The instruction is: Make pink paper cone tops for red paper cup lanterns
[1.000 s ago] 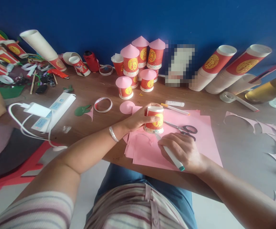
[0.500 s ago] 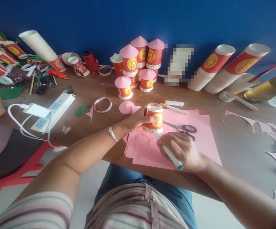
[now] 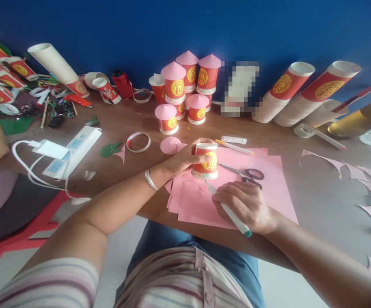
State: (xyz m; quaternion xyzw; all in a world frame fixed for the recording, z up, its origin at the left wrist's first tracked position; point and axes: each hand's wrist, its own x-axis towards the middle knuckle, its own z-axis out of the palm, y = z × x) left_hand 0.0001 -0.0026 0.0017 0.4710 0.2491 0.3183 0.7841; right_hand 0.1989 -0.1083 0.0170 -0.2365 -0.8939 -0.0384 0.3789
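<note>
My left hand (image 3: pixel 182 160) grips a red paper cup (image 3: pixel 206 161) standing upside down on a stack of pink paper sheets (image 3: pixel 269 184) on the wooden table (image 3: pixel 121 171). My right hand (image 3: pixel 245 205) is closed round a white marker with a green end (image 3: pixel 233 216); its tip rests on the pink paper just below the cup's rim. A curved pen line shows on the paper left of the tip. Scissors (image 3: pixel 248 174) lie on the paper right of the cup.
Several red cups topped with pink cones (image 3: pixel 188 85) stand at the back by the blue wall. Stacks of cups (image 3: pixel 301 94) lie at the right. A white power strip (image 3: pixel 73 149), a tape ring (image 3: pixel 138 141), a pink disc (image 3: pixel 170 144), pens (image 3: pixel 235 143) and pink offcuts (image 3: pixel 365 179) lie around.
The marker has slipped a little down and to the right in my right hand, along the cup's base. My left hand and the cup stay in place.
</note>
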